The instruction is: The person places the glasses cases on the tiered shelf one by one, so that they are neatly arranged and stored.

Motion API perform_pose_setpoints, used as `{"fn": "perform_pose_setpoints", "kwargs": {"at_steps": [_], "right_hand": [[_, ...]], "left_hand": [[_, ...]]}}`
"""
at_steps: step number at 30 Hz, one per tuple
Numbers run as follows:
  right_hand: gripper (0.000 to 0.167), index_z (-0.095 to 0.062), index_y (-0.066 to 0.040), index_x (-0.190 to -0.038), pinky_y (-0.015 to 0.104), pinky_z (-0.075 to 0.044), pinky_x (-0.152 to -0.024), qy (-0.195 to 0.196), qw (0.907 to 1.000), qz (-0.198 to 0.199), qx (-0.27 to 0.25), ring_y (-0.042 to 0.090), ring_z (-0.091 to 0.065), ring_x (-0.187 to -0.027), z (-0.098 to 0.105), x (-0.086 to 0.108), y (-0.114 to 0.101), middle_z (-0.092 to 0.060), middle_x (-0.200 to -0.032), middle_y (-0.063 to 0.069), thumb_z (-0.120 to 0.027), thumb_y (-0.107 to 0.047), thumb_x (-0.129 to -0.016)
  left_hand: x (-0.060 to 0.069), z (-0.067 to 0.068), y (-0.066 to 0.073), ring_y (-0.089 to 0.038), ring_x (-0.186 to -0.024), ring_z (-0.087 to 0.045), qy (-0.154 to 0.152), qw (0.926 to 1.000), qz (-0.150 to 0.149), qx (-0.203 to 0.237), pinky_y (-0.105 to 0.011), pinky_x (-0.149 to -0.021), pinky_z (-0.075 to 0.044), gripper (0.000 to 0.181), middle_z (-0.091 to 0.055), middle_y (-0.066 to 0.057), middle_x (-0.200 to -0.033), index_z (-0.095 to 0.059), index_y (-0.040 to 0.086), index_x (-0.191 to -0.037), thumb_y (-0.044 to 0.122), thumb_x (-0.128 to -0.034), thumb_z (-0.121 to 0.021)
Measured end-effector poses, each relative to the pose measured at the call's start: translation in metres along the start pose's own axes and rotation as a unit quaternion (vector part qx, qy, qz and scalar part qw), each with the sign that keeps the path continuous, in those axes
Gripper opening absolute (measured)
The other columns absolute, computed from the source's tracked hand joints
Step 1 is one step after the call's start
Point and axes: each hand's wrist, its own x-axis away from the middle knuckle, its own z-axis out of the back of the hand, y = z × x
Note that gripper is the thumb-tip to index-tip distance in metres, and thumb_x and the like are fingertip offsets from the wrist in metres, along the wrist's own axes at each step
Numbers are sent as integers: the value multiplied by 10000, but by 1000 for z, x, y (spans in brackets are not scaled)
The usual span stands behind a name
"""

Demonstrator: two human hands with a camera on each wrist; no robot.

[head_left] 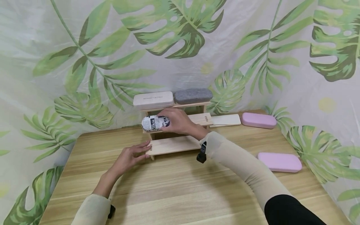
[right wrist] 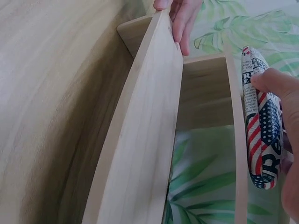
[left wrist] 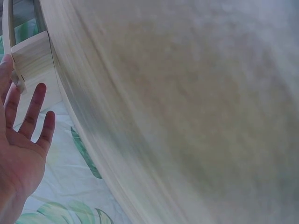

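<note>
A small wooden tiered rack [head_left: 174,145] stands at the back of the table. My right hand [head_left: 180,120] grips a glasses case [head_left: 152,123] with newsprint and flag patterns, at the left part of the middle tier. In the right wrist view the patterned case [right wrist: 264,135] is on edge beside the tier board; whether it touches the board, I cannot tell. At the left end of the lowest tier, my left hand [head_left: 127,159] holds the board, thumb at its front edge and fingertips on top. The left wrist view shows this hand's [left wrist: 21,149] outer fingers spread and fairly straight.
On the top tier lie a whitish glasses case [head_left: 153,100] and a grey fabric one [head_left: 193,96]. A white flat piece [head_left: 226,120] adjoins the rack's right side. Two pink cases [head_left: 258,120] lie on the table's right. Leaf-printed cloth [head_left: 180,72] hangs behind.
</note>
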Motion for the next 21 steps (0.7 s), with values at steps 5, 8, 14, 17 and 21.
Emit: {"fn": "perform_pose_setpoints", "kwargs": {"at_steps": [5,8,14,17,21], "right_hand": [[525,-728,-109,-1318,273,-581,-883,-9,9999,35,130,180,-701,-1154,-6,-2,-1,-738,-1314,47,-875,-329,-865],[531,-727,-112,-1323,288,-586,-918,-29,9998,31,193,189,-695,-1192,-7,-3,-1,-734,-1329,45,-875,-351,-873],[542,-726,-122,-1347,321,-579,-996,-164,9992,10,357,207,-672,-1262,-6,-4,-2,-716,-1375,46,-860,-393,-897],[541,-721,-123,-1359,339,-563,-1041,-194,9990,41,409,221,-657,-1293,-4,-5,-4,-701,-1402,49,-847,-399,-912],[537,-721,-117,-1361,361,-542,-1081,-128,9985,147,519,235,-649,-1310,-6,-5,-5,-692,-1419,55,-836,-407,-924]], "left_hand": [[0,0,0,-334,-1352,-613,-30,10000,81,-5,-501,-1102,-479,401,-631,-70,-1485,-761,119,-1311,133,-918,-840],[1,0,1,-323,-1352,-614,-33,10000,92,-6,-494,-1097,-485,400,-635,-65,-1483,-761,121,-1312,135,-920,-838],[1,0,1,-339,-1340,-622,-1,10000,77,25,-481,-1096,-490,403,-640,-82,-1473,-761,104,-1305,125,-912,-845],[2,0,1,-331,-1351,-613,-28,9999,131,59,-464,-1106,-482,404,-631,-73,-1483,-758,109,-1310,126,-916,-841],[1,-1,0,-332,-1352,-610,-29,9999,113,56,-453,-1104,-479,399,-634,-72,-1483,-761,108,-1306,129,-916,-841]]}}
